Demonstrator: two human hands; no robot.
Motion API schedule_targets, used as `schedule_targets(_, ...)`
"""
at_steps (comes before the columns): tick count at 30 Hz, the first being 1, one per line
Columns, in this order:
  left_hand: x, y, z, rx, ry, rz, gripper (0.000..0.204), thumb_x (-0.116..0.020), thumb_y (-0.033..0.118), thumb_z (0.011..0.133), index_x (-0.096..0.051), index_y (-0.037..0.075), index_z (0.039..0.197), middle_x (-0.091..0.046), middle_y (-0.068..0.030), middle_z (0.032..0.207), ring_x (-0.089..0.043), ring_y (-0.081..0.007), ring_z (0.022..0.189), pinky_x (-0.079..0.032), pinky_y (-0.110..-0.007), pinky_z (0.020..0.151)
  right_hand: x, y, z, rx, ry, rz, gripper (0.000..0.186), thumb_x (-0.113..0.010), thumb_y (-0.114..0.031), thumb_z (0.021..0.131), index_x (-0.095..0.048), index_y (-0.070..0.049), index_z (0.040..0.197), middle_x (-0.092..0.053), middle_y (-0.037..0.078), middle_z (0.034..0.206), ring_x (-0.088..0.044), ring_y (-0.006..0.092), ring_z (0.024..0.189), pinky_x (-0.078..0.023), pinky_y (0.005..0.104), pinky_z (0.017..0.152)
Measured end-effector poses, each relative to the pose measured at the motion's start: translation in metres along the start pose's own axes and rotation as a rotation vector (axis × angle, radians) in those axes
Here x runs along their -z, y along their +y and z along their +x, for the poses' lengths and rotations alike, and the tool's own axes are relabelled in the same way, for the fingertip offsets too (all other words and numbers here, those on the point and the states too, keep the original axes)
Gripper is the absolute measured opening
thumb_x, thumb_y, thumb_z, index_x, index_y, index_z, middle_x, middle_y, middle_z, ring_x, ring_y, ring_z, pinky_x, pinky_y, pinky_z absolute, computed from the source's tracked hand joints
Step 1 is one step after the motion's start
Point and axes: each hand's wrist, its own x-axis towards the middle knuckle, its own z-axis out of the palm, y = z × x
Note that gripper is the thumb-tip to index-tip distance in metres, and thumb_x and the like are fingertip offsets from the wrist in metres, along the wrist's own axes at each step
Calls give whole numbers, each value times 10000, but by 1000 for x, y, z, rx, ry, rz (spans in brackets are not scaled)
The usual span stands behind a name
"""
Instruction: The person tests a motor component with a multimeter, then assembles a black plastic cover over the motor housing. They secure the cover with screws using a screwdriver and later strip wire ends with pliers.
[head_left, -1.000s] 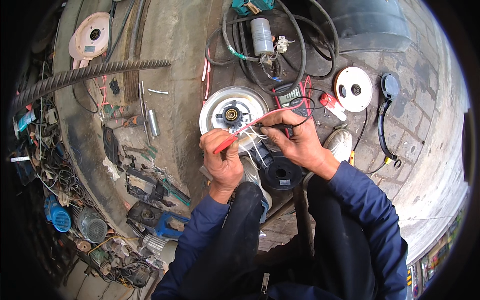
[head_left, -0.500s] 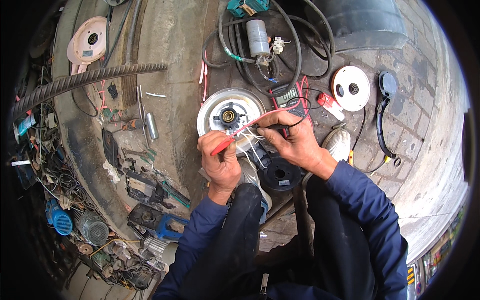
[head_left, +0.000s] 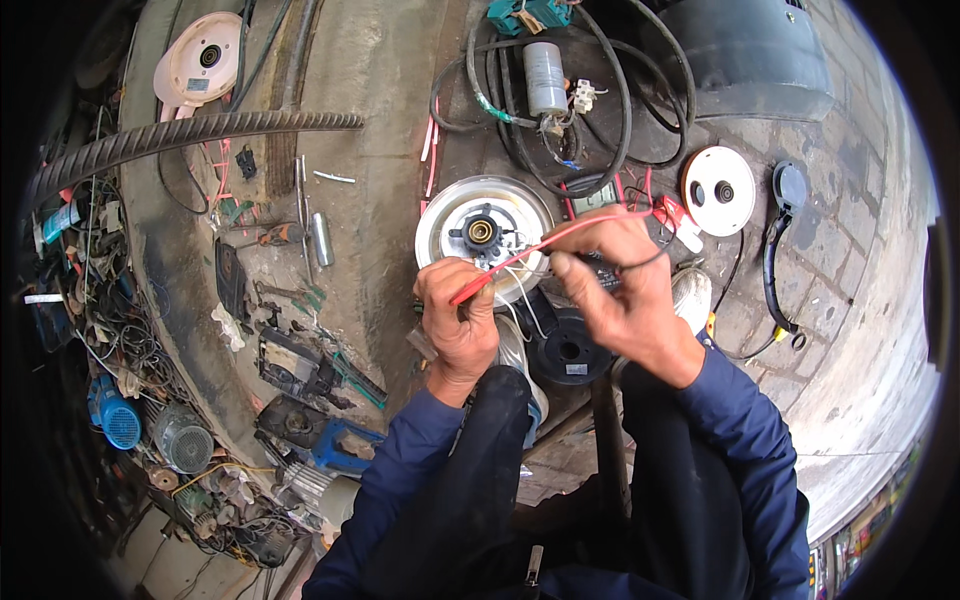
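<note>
One left hand [head_left: 458, 325] clamped on red probe [head_left: 472, 289] that slants across silver disc's [head_left: 432, 232] near side, right hand [head_left: 630, 295] at disc's right edge, grip unclear, multimeter [head_left: 592, 198] just beyond, partly hidden.

Paved grnd [head_left: 835, 265] has blk cable coil [head_left: 628, 105], rnd white cover [head_left: 717, 172] & red-edged multimeter [head_left: 594, 196] lying on it.

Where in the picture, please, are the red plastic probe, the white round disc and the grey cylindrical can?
Red plastic probe [head_left: 472, 287]: head view, on its handle.
White round disc [head_left: 716, 210]: head view, on its flat face, below the openings.
Grey cylindrical can [head_left: 545, 80]: head view, middle of its side.
</note>
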Motion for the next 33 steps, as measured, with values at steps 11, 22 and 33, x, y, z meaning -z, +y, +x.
schedule_targets(11,-1,-1,4,-71,23,98,242,-773,212,1003,-657,75,1164,-692,-96,1140,-666,-318,1058,-492,-432,957,-45,-25,-1,150,-169,-66,383,-768,-130,945,-661,-13,1294,-653,194,1082,-675,396,898,-565,490,742)
schedule_targets(22,3,6,7,9,-45,41,294,-791,158,959,-683,48,1209,-682,-116,1142,-639,-328,1113,-461,-451,1016,61,-47,-24,-282,31,267,96,-668,-94,1076,-687,-1,1057,-711,93,979,-659,197,798,-554,368,692)
schedule_targets(33,3,6,11,15,-32,13,195,-703,99,1006,-695,34,1190,-701,-122,1133,-644,-327,1105,-462,-447,1030,150,171,-223,-1299,587,397,285,-651,-303,1118,-673,-19,1114,-716,57,846,-595,102,601,-442,273,523)
